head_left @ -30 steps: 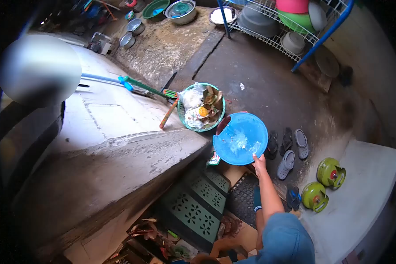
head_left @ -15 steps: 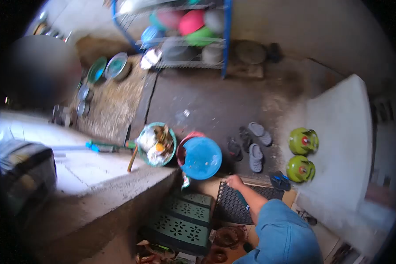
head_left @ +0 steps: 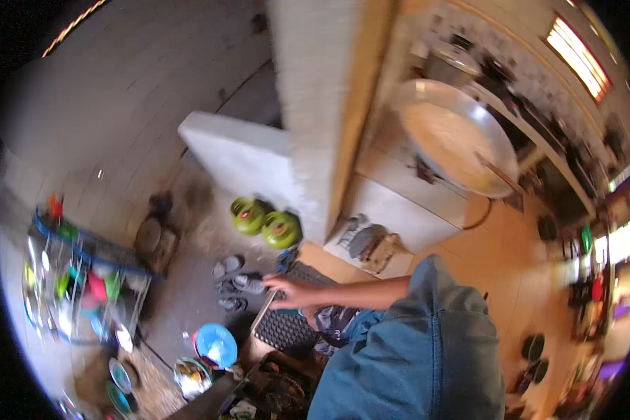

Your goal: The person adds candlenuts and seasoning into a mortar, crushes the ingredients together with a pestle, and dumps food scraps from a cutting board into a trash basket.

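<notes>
My right hand (head_left: 290,291) reaches out from a blue sleeve to the left, over the dark perforated mat. Its fingers are apart and hold nothing. My left hand does not show. Below and left of the right hand, the blue basin (head_left: 217,345) rests on the floor, partly over a reddish one. Beside it stands the green basket (head_left: 192,378) with plastic and scraps inside. Dark and grey footwear (head_left: 248,283) lies just left of the hand.
Two green gas cylinders (head_left: 280,229) stand by a low white wall (head_left: 238,147). A dish rack (head_left: 84,280) is at the left. At the upper right a large pan (head_left: 455,136) holds pale contents, near a pot (head_left: 451,64). Folded cloths (head_left: 374,245) lie on a pale step.
The view has swung round toward the room with the large pan. My right hand, which held the blue basin's rim a second ago, is now away from it; the basin stays by the basket.
</notes>
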`<state>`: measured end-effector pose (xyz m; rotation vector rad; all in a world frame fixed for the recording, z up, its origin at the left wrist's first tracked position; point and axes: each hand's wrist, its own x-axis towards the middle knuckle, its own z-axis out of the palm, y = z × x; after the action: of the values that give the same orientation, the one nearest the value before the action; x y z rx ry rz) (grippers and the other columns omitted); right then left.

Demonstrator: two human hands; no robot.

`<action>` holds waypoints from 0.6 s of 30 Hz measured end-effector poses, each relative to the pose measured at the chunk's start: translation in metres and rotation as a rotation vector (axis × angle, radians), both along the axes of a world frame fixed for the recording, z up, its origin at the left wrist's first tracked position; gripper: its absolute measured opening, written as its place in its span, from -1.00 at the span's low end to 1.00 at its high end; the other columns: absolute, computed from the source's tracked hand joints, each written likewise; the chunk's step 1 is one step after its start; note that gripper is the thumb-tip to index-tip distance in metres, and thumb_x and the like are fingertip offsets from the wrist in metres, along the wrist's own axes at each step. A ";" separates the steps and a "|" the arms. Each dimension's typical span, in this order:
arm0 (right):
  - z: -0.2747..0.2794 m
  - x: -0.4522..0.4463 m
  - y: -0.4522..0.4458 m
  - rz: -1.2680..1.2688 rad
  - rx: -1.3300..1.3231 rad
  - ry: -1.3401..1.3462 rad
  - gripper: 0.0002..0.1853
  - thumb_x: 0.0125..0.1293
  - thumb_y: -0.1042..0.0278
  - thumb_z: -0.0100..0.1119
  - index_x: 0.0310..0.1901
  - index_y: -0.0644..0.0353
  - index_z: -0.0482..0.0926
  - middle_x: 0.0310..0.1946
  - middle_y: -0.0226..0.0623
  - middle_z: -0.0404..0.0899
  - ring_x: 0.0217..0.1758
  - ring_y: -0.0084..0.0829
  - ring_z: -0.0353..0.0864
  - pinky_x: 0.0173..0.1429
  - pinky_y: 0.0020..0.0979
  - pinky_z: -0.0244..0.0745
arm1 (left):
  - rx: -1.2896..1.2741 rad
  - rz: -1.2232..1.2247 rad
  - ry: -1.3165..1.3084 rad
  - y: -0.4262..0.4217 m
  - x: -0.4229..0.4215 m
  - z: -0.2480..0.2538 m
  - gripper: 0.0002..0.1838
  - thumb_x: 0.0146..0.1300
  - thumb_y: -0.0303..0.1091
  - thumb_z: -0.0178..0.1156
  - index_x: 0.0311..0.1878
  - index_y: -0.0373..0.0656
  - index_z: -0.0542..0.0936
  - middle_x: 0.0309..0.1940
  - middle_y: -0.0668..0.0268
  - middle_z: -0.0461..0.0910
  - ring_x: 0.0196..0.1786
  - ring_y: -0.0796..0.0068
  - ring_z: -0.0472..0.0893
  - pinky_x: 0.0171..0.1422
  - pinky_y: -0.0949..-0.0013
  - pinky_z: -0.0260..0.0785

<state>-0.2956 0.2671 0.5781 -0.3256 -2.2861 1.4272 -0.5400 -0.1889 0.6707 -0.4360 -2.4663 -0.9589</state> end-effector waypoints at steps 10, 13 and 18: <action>0.020 0.150 -0.023 -0.083 0.342 0.347 -0.36 0.27 0.10 0.14 0.33 0.16 0.27 0.32 -0.05 0.21 0.47 -0.13 0.02 0.46 -0.05 -0.10 | 1.041 -1.617 -1.810 0.400 0.183 -0.028 -0.20 0.23 0.34 -0.09 0.35 -0.08 0.28 0.32 0.05 0.28 0.34 0.12 0.30 0.31 -0.03 0.16; -0.006 0.330 0.027 -0.374 0.301 -0.152 -0.79 0.31 0.24 0.01 -0.26 0.16 0.59 -0.36 -0.28 0.61 -0.29 -0.23 0.59 0.12 -0.14 0.40 | 1.037 -1.386 -1.530 0.461 0.192 -0.006 -0.27 0.30 0.25 -0.15 0.35 -0.09 0.27 0.33 0.08 0.28 0.35 0.15 0.28 0.29 0.01 0.17; 0.027 0.587 0.066 -1.413 0.306 -0.195 -0.66 0.23 0.32 0.14 0.05 0.11 0.48 -0.04 -0.05 0.51 0.04 -0.13 0.50 0.06 -0.19 0.43 | 0.903 -1.402 -1.562 0.541 0.302 0.008 -0.43 0.42 0.06 -0.24 0.34 -0.10 0.29 0.31 0.20 0.32 0.31 0.25 0.32 0.30 0.11 0.17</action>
<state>0.2909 0.3327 0.6047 -1.5815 -1.5666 0.3017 -0.2384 0.3525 0.6788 -1.4767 -1.6604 -3.8297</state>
